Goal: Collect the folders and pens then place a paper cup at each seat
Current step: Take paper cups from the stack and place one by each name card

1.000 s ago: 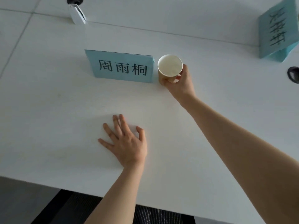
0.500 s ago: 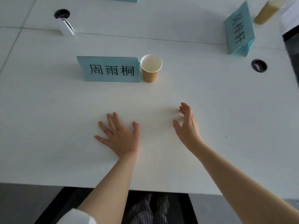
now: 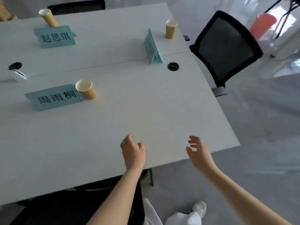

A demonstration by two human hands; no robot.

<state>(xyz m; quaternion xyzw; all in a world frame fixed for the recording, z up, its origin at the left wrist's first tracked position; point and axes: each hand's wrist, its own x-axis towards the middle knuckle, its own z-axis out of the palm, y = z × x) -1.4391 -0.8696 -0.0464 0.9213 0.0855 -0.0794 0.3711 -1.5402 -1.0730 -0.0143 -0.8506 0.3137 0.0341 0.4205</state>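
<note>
Left hand [image 3: 133,153] and right hand [image 3: 199,152]: both grips released, empty, fingers loosely curled, at lower centre above the counter [image 3: 146,111] edge. Paper cups upright: one [image 3: 86,89] touching the name card [image 3: 54,98] at centre left, one [image 3: 47,17] upper left, one [image 3: 170,29] upper centre.

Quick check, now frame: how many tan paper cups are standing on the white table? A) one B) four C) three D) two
C: three tan paper cups stand on the white table, one beside the near light-blue name card, one behind the far-left light-blue name card, and one past the tent-shaped card on the right.
</note>
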